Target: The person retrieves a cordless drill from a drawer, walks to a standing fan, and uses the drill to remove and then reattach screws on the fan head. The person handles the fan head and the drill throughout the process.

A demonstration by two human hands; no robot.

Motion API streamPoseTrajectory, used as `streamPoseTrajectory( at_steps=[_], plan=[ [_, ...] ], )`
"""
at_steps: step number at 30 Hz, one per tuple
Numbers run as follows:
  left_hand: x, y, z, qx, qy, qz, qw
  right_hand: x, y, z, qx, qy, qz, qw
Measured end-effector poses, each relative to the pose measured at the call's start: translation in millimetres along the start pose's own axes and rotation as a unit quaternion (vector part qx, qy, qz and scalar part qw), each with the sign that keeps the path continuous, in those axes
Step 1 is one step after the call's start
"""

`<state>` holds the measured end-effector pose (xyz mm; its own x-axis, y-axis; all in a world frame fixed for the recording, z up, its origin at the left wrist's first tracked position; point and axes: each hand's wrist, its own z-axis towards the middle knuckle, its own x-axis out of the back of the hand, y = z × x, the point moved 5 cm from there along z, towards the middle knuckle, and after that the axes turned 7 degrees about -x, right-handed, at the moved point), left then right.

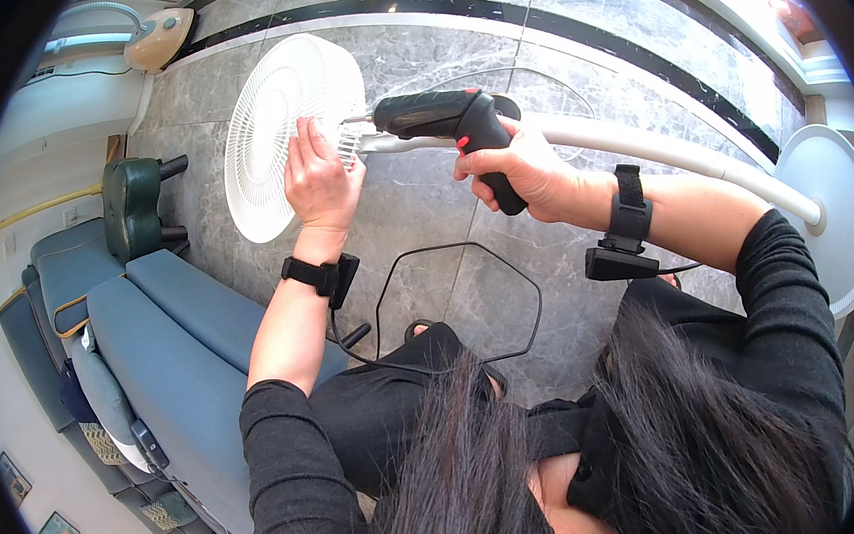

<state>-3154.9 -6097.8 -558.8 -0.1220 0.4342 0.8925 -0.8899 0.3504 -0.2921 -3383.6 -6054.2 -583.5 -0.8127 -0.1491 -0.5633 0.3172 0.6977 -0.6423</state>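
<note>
A white standing fan lies on its side, its round grille (271, 129) at upper middle and its pole (661, 159) running right to a round base (822, 271). My left hand (321, 175) grips the grille's right part, fingers together on its slats. My right hand (525, 169) is closed round the handle of a black pistol-shaped power screwdriver (425, 115) with red buttons. Its metal bit points left at the back of the grille, just beside my left fingertips; whether it sits on a screw I cannot tell.
Grey marble-tiled floor (443, 211) lies beneath, with a thin white cord and black cables on it. A blue-grey sofa (166, 388) fills the left side, beside a dark green stool (137, 210). A beige appliance (158, 37) stands at top left; a bright window is at upper right.
</note>
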Motion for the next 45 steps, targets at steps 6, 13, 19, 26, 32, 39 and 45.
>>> streamPoseTrajectory(
  at_steps=[6, 13, 19, 26, 32, 39, 45],
  plan=[
    [-0.3, 0.0, 0.2, 0.001, -0.002, 0.003, 1.0, -2.3, 1.2, -0.4, -0.001, 0.006, 0.003, 1.0],
    [0.0, 0.0, -0.1, 0.002, -0.002, -0.002, 1.0, 0.8, -6.2, -0.3, 0.05, 0.019, -0.148, 0.987],
    [-0.6, 0.1, -0.6, -0.001, 0.001, 0.001, 1.0, 2.0, -7.2, 2.1, 0.071, -0.01, -0.156, 0.985],
    [-0.6, 0.3, -0.3, -0.004, 0.0, 0.011, 1.0, 1.6, -7.4, 1.7, 0.075, 0.004, -0.181, 0.981],
    [-1.0, 0.5, -1.3, 0.0, -0.003, 0.002, 1.0, 0.2, -10.8, -1.8, 0.081, 0.016, -0.203, 0.976],
    [-1.2, 0.6, -1.3, 0.0, -0.002, 0.002, 1.0, -1.2, -12.2, -3.1, 0.085, 0.028, -0.208, 0.974],
    [-1.4, 0.7, -0.9, 0.0, -0.002, 0.002, 1.0, -0.6, -11.9, -2.5, 0.079, 0.035, -0.213, 0.973]
  ],
)
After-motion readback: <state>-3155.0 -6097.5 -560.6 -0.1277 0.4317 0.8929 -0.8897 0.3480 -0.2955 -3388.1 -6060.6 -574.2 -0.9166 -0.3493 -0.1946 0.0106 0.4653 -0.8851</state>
